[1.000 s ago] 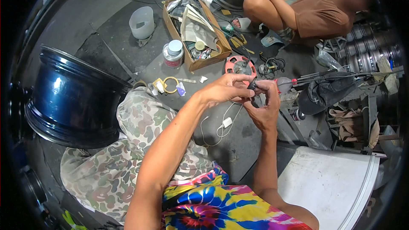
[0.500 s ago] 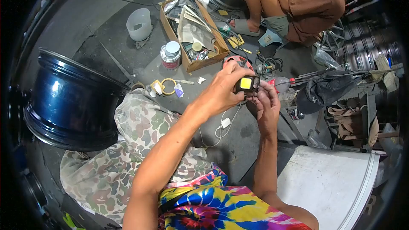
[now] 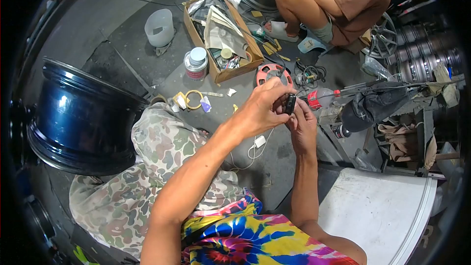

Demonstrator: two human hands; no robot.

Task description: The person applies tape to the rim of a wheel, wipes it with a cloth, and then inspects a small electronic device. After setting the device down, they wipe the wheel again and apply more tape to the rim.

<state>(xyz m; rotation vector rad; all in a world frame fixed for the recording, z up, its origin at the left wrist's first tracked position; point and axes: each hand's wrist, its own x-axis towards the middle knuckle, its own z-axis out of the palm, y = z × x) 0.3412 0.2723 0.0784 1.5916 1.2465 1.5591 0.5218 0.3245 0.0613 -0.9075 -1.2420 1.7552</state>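
Observation:
In front of me, my left hand (image 3: 262, 105) is closed round a small black box-shaped device (image 3: 290, 103), thumb and fingers gripping it. The device is turned edge-on, so its broad faces are mostly hidden. My right hand (image 3: 302, 121) is closed at the device's right side, its fingertips against it; what exactly they pinch is partly hidden. A thin white cable (image 3: 251, 155) with a small white block lies on the floor below the hands. Just beyond them is a red-orange cable reel (image 3: 265, 72).
Left stands a large dark blue wheel rim (image 3: 91, 113). Ahead are a tool-filled cardboard box (image 3: 223, 76), a tin can (image 3: 196, 71) and a translucent bucket (image 3: 160, 29). Another person (image 3: 353, 10) crouches at the upper right. A cola bottle (image 3: 321, 97) and white panel (image 3: 373, 211) are right.
The device has turned from showing its yellow lit face to edge-on, with my hands rotating around it. The other person's arms have shifted onto the rim before them.

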